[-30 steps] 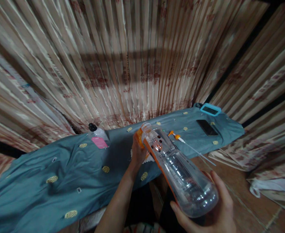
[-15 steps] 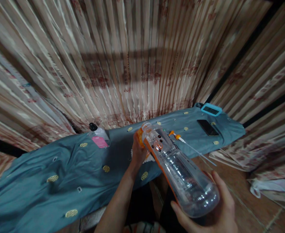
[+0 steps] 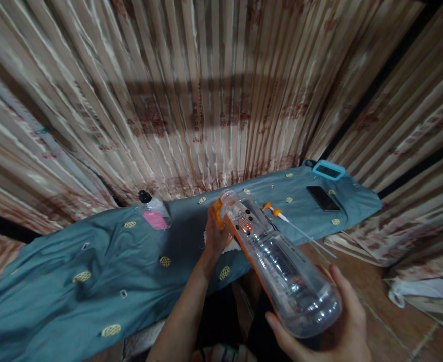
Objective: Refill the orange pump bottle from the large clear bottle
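Barely any change noted over the last second, suggesting a steady hold: clear, waisted plastic bottle (image 3: 292,281) kept aslant near the teal cloth-covered worktop (image 3: 142,271), base cupped by right hand (image 3: 338,327), orange piece (image 3: 218,213) at its neck apparently clasped by left hand (image 3: 214,234).

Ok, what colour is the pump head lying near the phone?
The pump head is orange, best seen in the head view.
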The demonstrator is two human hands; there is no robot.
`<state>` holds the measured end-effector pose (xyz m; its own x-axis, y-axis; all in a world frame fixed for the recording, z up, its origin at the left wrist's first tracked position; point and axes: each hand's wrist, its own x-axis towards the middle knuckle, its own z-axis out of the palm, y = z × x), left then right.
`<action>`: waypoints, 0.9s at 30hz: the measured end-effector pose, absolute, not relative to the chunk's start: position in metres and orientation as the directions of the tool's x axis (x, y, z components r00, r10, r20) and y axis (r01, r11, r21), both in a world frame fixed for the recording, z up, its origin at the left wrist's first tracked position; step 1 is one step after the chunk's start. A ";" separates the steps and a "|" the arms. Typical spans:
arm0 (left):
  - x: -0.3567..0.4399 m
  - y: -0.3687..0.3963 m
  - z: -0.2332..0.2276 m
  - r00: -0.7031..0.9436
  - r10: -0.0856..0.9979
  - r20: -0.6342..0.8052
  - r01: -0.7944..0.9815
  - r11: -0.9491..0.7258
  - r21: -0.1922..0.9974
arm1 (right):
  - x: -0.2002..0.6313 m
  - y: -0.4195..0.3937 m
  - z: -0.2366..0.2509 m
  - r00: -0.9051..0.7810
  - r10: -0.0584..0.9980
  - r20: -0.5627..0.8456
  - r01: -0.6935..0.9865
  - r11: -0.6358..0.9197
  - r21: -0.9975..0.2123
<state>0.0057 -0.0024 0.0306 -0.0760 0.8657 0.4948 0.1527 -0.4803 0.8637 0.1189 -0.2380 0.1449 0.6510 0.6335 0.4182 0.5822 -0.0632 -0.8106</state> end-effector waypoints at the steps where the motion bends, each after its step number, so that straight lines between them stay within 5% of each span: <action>1: 0.006 -0.003 0.031 -0.077 0.870 0.486 0.151 -0.472 0.869 | 0.119 -0.238 0.145 0.649 0.636 0.417 0.582 -0.062 -0.811; 27: 0.008 -0.004 0.034 -0.081 0.881 0.466 0.116 -0.456 0.883 | 0.120 -0.237 0.145 0.637 0.628 0.447 0.601 -0.041 -0.799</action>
<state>0.0075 -0.0037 0.0341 -0.0814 0.8812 0.4656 0.1156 -0.4557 0.8826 0.1196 -0.2367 0.1455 0.6370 0.6281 0.4469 0.6006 -0.0409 -0.7985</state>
